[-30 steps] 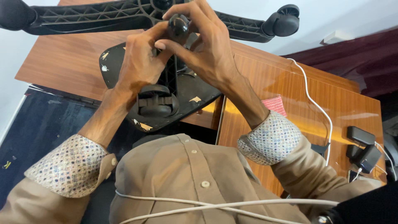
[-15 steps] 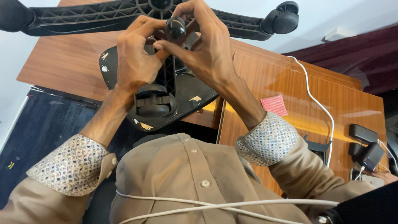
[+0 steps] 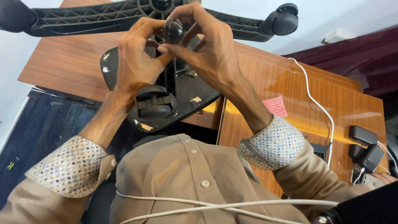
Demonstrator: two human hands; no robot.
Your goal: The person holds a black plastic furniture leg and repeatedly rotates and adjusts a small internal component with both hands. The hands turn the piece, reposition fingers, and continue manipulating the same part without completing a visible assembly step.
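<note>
Nearest the camera is the person's tan button shirt (image 3: 195, 186) with a white cord (image 3: 232, 205) across the chest, cuffs turned back to show a dotted lining. Beyond it, a black chair seat plate (image 3: 182, 95) with scuffed paint rests tilted against the edge of the wooden tabletop (image 3: 290, 83). Both hands are raised over it. The left hand (image 3: 134, 62) curls its fingers (image 3: 153, 41) around the left side of a small black rounded knob (image 3: 173, 30), while the right hand (image 3: 211, 52) pinches the same knob between thumb and forefinger from the right. To the right on the tabletop lie a pink cloth (image 3: 274, 105), a white cable (image 3: 319, 103) and black chargers (image 3: 365, 149). Farthest away, a black star-shaped chair base (image 3: 95, 16) spans the top of the view, with a caster wheel (image 3: 284, 20) at its right end.
</note>
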